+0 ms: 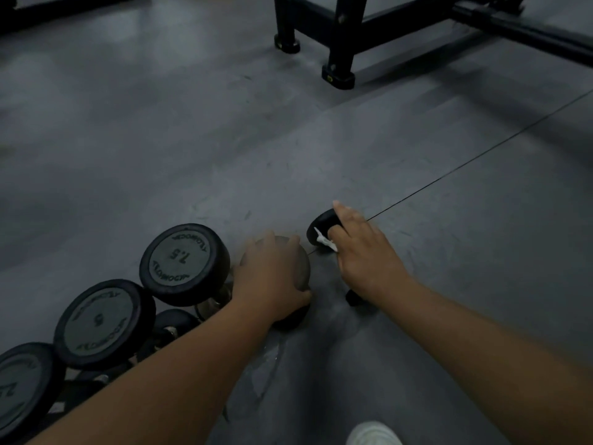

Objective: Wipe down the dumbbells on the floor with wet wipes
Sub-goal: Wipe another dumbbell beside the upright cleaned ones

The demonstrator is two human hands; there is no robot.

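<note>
Here the left hand (272, 279) grips a blurred dumbbell head (300, 268) — the right hand (362, 252) pinches a wipe (324, 241) against a small dumbbell (321, 222); nearby plates read "7.5" (183, 256) and "5" (97, 321).

"7.5" on dumbbell end cap (184, 264), "5" on neighbouring end cap (100, 323), embossed brand unreadable

Dim grey rubber floor (224, 139) with a thin seam (481, 152) — black steel bench frame (346, 36) beyond
</note>
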